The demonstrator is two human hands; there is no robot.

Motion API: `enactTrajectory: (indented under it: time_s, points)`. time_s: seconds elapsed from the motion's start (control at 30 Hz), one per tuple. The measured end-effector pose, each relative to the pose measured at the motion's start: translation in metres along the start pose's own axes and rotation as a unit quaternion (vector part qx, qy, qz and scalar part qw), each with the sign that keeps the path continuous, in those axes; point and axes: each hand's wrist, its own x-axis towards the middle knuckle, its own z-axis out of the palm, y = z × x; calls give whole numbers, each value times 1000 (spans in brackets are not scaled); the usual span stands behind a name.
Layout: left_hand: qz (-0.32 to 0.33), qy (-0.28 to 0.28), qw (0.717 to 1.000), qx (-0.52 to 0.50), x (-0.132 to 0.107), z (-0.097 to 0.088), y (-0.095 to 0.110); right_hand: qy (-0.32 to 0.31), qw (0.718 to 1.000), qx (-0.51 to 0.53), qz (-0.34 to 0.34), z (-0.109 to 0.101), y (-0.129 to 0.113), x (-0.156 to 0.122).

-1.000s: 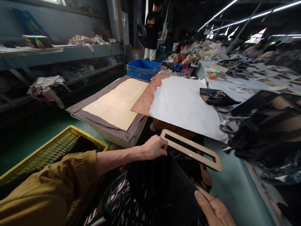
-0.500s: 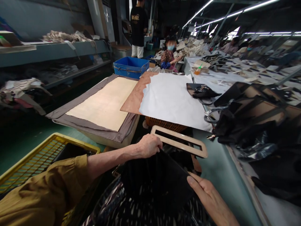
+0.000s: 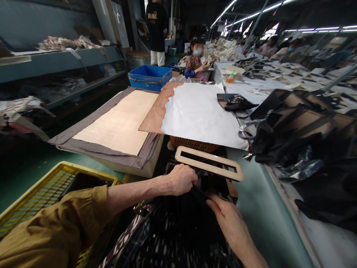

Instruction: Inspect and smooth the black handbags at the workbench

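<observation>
Worktop: pale green [image 3: 264, 204], right of the white sheet [image 3: 200, 111] and stretching beyond it under scattered flat pieces [image 3: 279, 70]; a second worktop [image 3: 58, 64] stands well left.
Room: dim workshop, green floor [image 3: 41, 162] left of the white sheet, ceiling lights [image 3: 255, 16] overhead beyond it.
White sheet: one, over one brown board [image 3: 153, 116]; one orange basket [image 3: 192, 144] below its near edge, one black pouch [image 3: 237, 103] at its right edge.
Left of white sheet: one cream sheet [image 3: 117, 121] on one grey cloth [image 3: 63, 137] over one tub [image 3: 150, 163]; one blue bin [image 3: 147, 82] farther back, one yellow basket [image 3: 36, 197] nearer.
Right of white sheet: black bags [image 3: 304, 121], too crowded to count.
Beyond white sheet: one orange bottle [image 3: 230, 79]; two co-workers [image 3: 156, 29] distinct, others too blurred to count.
Frame: one, slotted [image 3: 205, 163], just off the white sheet's near edge.
Black cloth: one [image 3: 200, 196], on the white sheet's near side.
Hands: two; left hand [image 3: 181, 179] closed on the black cloth's edge, right hand [image 3: 227, 215] pinching it just beside.
</observation>
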Motion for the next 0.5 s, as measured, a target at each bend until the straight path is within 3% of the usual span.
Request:
enactTrajectory:
  time_s: [0.17,0.37,0.5]
  points:
    - [28,30,997,66,-6,-4,-1,28,999,3,28,4,8,6]
    - [4,67,996,55,-37,-17,5,7,998,16,58,-8,19,-2]
    - [-62,140,987,47,-46,-19,4,3,999,2,54,-10,17,-6]
